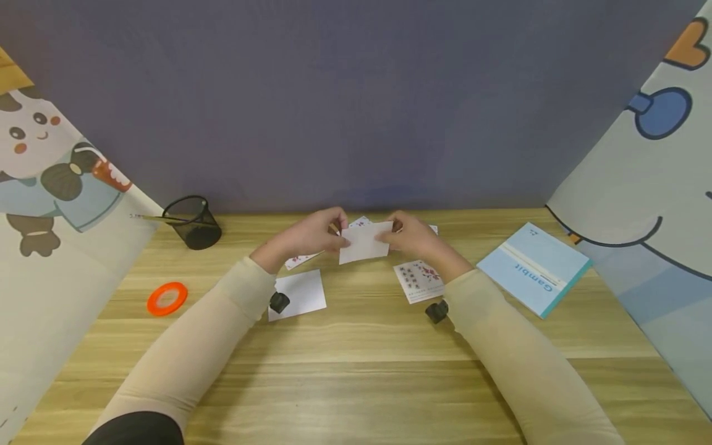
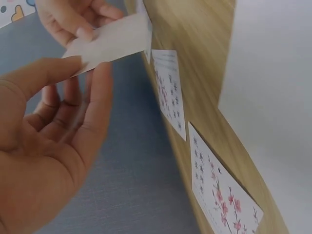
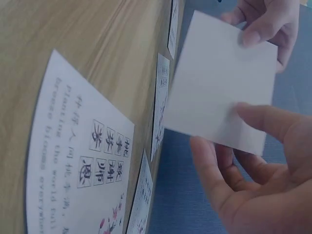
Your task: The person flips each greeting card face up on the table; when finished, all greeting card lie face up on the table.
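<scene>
Between both hands, a card with a plain white face (image 1: 364,243) is held up over the far part of the table. My left hand (image 1: 314,233) pinches its left end between thumb and fingers, and my right hand (image 1: 414,235) pinches the right end in the same way. A card printed with characters and red blossoms (image 1: 418,281) lies below the right hand. Under the left wrist is a blank white sheet (image 1: 303,293). More blossom cards (image 2: 219,187) lie along the far table edge, partly hidden by the hands in the head view.
A black mesh pen cup (image 1: 201,233) with a thin stick in it stands at the far left. Nearer lies an orange ring (image 1: 152,303). On the right is a light blue Gambit pack (image 1: 520,275). A grey-blue panel (image 1: 356,105) rises behind the wooden table (image 1: 356,383).
</scene>
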The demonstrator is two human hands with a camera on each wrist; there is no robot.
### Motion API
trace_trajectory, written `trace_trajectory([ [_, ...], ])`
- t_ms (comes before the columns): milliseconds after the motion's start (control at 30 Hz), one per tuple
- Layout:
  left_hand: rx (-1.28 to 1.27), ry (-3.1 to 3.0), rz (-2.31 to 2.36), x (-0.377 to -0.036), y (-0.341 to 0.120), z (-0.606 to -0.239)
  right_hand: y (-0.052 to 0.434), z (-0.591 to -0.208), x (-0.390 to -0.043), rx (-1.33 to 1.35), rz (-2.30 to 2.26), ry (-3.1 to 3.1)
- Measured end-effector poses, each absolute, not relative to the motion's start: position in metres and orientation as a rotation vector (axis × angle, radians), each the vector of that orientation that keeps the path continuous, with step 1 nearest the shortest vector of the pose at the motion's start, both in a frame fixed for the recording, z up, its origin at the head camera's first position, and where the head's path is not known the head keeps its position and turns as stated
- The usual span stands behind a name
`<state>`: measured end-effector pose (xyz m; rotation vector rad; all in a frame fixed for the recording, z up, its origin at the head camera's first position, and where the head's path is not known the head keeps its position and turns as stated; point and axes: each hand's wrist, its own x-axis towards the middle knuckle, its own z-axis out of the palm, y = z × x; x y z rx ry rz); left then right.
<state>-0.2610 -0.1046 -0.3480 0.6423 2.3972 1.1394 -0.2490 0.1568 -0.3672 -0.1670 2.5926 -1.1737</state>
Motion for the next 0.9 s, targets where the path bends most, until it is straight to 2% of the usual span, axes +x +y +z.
trace_trajectory([
  [567, 1.109, 2.728, 0.995, -0.258, -0.094, -0.359, 0.153, -0.373, -0.253, -0.003, -1.59, 2.465],
  [900, 1.374, 2.831, 0.698, -0.255, -0.094, -0.365, 0.152, -0.373, -0.253, -0.042, -1.686, 2.36],
])
